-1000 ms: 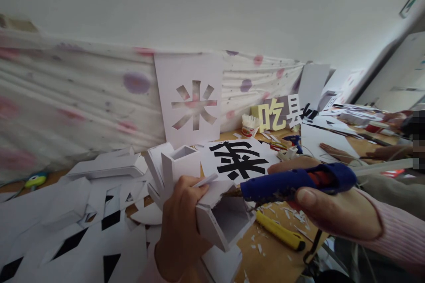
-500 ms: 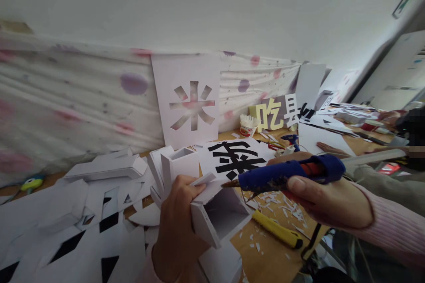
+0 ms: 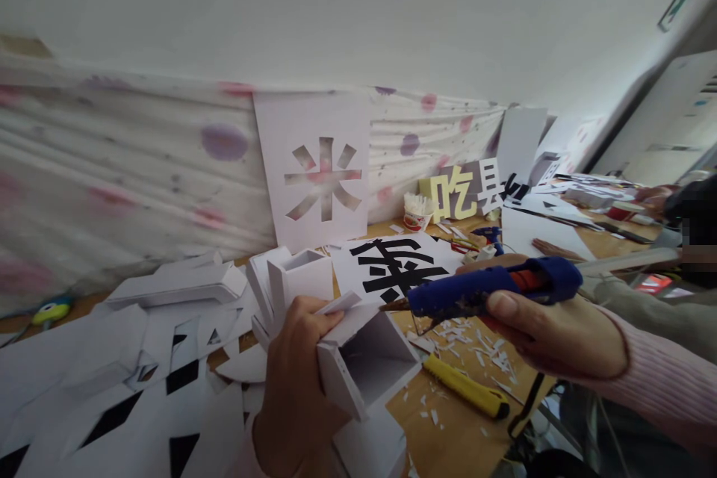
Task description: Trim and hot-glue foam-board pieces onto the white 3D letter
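My left hand (image 3: 299,381) grips a hollow white foam-board piece (image 3: 386,358) from its left side, with the open end facing me and to the right. A small white strip (image 3: 339,304) lies under my fingertips at its top edge. In my right hand (image 3: 554,332) is a blue glue gun (image 3: 482,287), a white glue stick (image 3: 627,264) projecting from its rear. Its nozzle points left and sits at the upper edge of the foam-board piece; whether it touches cannot be made out. A yellow utility knife (image 3: 466,386) lies on the table just below the gun.
White offcuts (image 3: 134,396) and box-like foam pieces (image 3: 305,272) cover the left. A sheet with a black character (image 3: 392,265) lies behind my hands. Against the curtain leans a board with a cut-out character (image 3: 319,119). A paper cup (image 3: 417,215) stands behind. A co-worker's hand (image 3: 560,249) rests at right.
The glue gun's nozzle has shifted slightly right along the top edge of the foam-board piece. My left hand and the piece sit slightly farther left in view.
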The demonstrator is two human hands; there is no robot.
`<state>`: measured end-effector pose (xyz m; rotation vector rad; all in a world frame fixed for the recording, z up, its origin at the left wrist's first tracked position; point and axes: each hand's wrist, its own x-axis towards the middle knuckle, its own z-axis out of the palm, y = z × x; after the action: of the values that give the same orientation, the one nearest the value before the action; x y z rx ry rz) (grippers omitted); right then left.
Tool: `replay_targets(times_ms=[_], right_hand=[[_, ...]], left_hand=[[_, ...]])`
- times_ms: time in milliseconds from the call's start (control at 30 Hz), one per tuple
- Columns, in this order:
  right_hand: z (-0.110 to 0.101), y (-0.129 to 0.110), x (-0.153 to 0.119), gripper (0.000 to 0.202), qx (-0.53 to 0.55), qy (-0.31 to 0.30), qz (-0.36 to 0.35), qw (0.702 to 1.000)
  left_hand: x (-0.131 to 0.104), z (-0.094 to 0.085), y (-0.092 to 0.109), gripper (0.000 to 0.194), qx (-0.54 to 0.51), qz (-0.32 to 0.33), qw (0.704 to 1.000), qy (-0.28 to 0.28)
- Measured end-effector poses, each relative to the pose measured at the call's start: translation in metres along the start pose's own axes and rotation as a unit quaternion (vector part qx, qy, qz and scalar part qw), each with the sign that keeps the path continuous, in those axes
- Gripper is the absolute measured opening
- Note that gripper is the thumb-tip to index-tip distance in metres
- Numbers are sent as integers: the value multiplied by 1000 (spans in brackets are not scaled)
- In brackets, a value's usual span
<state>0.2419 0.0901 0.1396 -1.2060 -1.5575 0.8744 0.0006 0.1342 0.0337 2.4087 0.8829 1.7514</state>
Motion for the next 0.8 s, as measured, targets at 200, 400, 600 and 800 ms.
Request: replay_targets(times_ms=[200,400,600,800], right_hand=[[0,2,0,33,8,25,-10,1000],[-3,6,-2,33,17,3,-15,1000],[-3,3,-3,48,-10,-21,-11,1000],[-17,11,-9,61,-74,-16,2,997]], left_hand=[[4,-3,2,30,9,-1,1000,1],[7,-4,4,29,3,11,1000,6],[3,-3,2,36,-3,7,1000,-4],[3,-2,0,38,1,12,1000,-6]])
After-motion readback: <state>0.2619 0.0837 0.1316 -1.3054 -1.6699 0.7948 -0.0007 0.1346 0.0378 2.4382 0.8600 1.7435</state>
